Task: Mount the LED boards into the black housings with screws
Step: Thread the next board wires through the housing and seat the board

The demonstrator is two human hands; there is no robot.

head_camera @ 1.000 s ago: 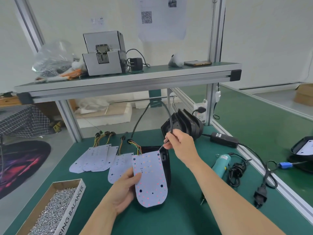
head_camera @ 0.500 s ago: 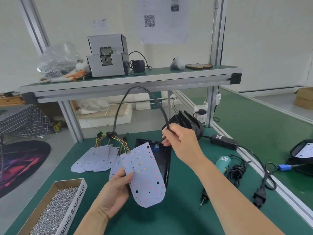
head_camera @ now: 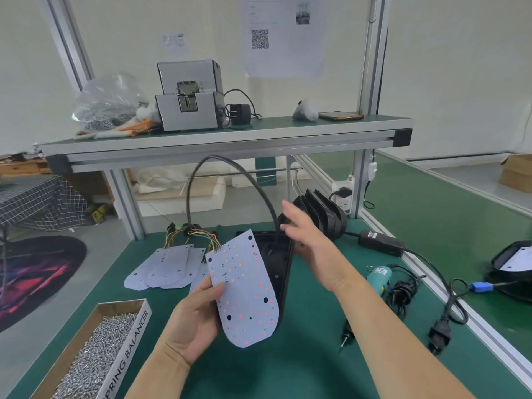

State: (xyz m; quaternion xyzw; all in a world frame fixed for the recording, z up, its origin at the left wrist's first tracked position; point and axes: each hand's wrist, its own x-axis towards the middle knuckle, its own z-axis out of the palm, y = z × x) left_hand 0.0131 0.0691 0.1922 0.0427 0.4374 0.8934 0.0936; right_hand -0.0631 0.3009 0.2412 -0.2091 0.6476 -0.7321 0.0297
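My left hand point(head_camera: 193, 321) holds a white LED board point(head_camera: 244, 289) by its left edge, tilted up over a black housing point(head_camera: 277, 260) lying on the green mat. The board's red and orange LEDs glow, and coloured wires run from its top. A black cable point(head_camera: 230, 168) arcs up from the wires and comes down at the housing's top. My right hand point(head_camera: 308, 240) hovers by the housing's upper right corner, fingers straight and blurred, holding nothing that I can see.
Several spare LED boards point(head_camera: 167, 266) lie left of the housing. A stack of black housings point(head_camera: 322, 214) stands behind my right hand. A cardboard box of screws point(head_camera: 95, 355) sits front left. An electric screwdriver point(head_camera: 380, 277), power adapter point(head_camera: 380, 243) and cords lie right.
My right hand has let go of the black cable and opened. My left hand swung the board's top leftward, uncovering more of the housing.
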